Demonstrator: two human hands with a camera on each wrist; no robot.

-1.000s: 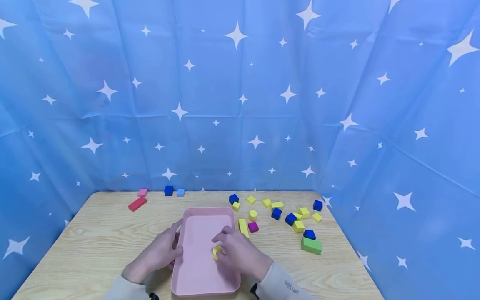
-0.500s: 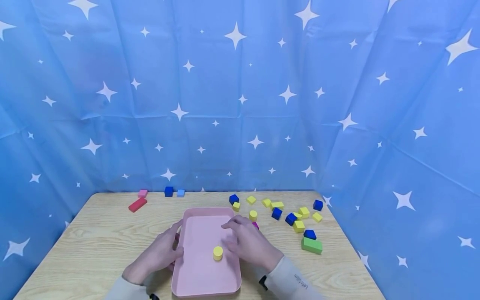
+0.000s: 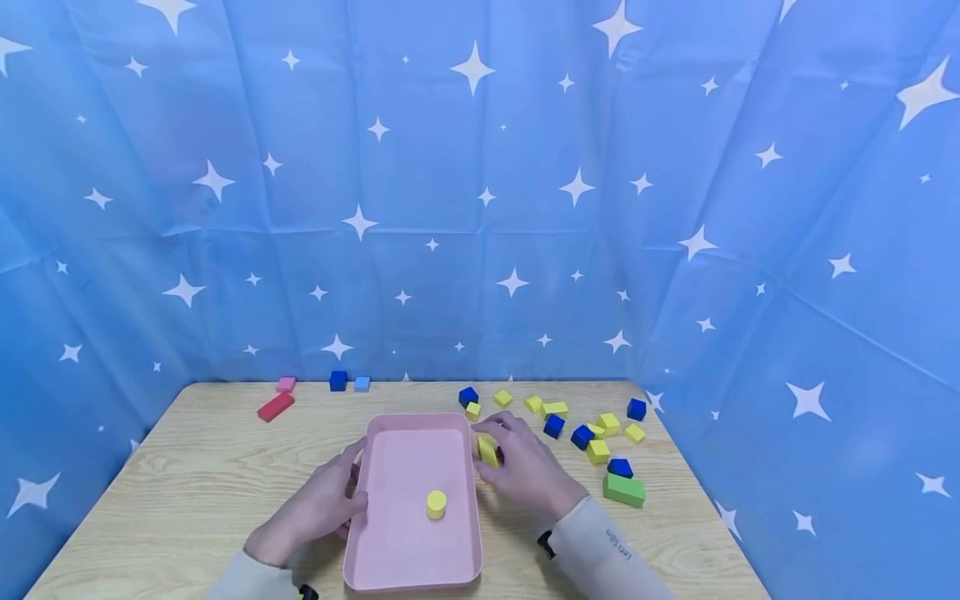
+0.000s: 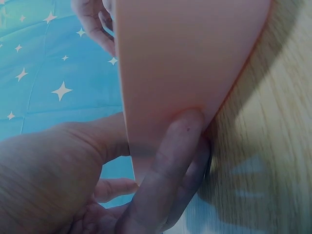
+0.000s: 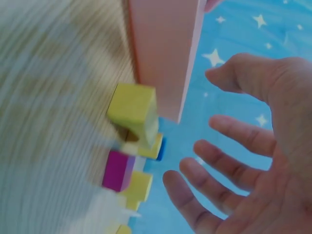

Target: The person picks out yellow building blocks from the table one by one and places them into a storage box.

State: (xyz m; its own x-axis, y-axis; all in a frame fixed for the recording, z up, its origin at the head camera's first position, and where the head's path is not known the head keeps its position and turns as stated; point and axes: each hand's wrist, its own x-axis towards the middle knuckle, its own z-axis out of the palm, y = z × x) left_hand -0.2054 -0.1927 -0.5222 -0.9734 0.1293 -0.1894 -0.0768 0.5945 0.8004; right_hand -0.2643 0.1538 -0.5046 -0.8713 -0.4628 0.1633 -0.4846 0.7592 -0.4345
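Note:
My left hand (image 3: 318,504) grips the left wall of a pink tray (image 3: 397,554), thumb over the rim and fingers against the outside, as the left wrist view shows. A yellow cylinder (image 3: 436,505) stands inside the tray, right of its middle. Beyond the tray's right wall, my right hand (image 3: 528,467) hovers over a long yellow block (image 3: 488,451). The right wrist view has its fingers spread and apart from that yellow block (image 5: 132,105). A purple block (image 5: 118,170) lies close by, hidden behind the hand in the head view.
Several yellow blocks (image 3: 555,409) and dark blue blocks (image 3: 582,437) are scattered at the table's right, with a green block (image 3: 624,490) nearer. At the back left lie a red block (image 3: 276,407), a pink one (image 3: 286,384) and two blue ones (image 3: 338,381). A starry curtain (image 3: 420,183) hangs behind.
My right hand has let go of the yellow cylinder, leaving it standing in the tray, and moved right over the tray's edge to the long yellow block. The left hand has stayed put.

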